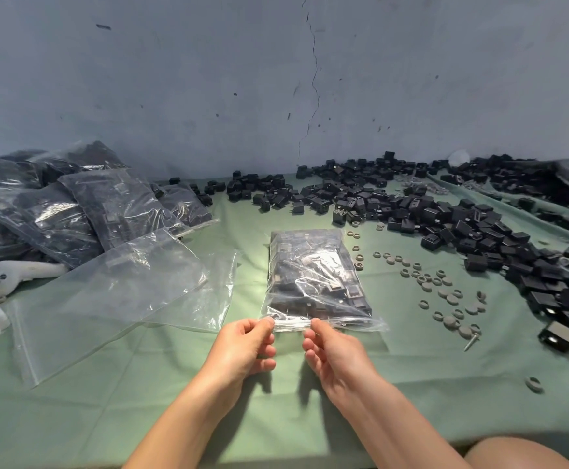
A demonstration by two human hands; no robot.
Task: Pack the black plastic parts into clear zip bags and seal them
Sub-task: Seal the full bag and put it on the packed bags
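We pinch the near zip edge of the filled bag [313,275], left grip [245,346] and right grip [333,353] close together, each clamped on it. The bag lies mid green cloth [276,418]. Loose black parts [445,218] heap toward the far right corner; empty bags [113,292] lie at the left.

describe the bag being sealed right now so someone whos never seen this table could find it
On the green cloth, look between the heap of filled bags at left and the loose black parts at right. The filled zip bag lies alone, its zip edge pinched by the left hand and right hand. Unlike the empty bags left of it, it is stuffed with black parts.
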